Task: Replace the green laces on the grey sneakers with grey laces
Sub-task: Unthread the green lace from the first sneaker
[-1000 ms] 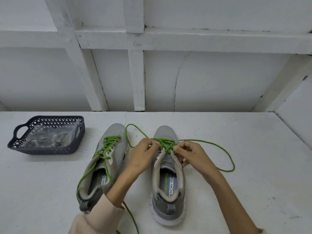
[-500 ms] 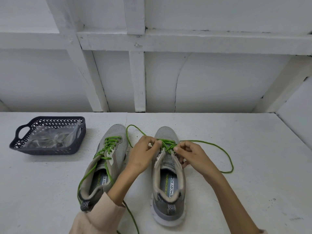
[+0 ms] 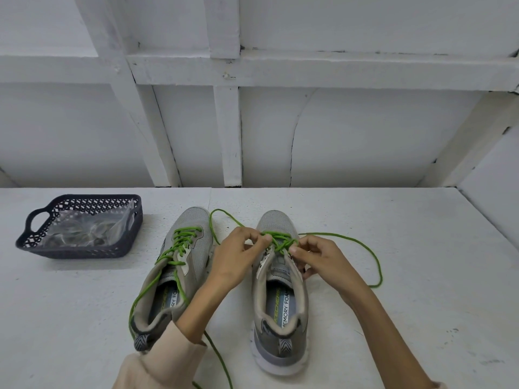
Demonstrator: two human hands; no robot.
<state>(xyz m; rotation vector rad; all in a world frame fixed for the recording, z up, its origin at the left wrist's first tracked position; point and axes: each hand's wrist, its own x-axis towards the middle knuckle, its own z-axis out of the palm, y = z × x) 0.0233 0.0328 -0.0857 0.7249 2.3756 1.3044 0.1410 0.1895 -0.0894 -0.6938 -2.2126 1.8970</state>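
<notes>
Currently worked: grey sneaker (image 3: pixel 280 290), toe pointing away, standing on the white table (image 3: pixel 421 304) under both hands.
Green lace (image 3: pixel 280 240): still threaded at the upper eyelets of that sneaker; one loose end loops wide to the right over the table.
Left hand (image 3: pixel 236 256): grip pinched on the green lace at the sneaker's left side.
Right hand (image 3: pixel 320 259): grip pinched on the same lace at the right side.
Second sneaker (image 3: pixel 193 220): just left of the first, apart from it, fully laced with its own lace (image 3: pixel 182 244).
In the way: fingers hide the eyelets; left forearm and pale sleeve (image 3: pixel 157 363) cover the second sneaker's inner side.
Dark basket (image 3: pixel 81 252): far left, well apart, holding a clear plastic bag (image 3: pixel 84 228); contents unclear.
</notes>
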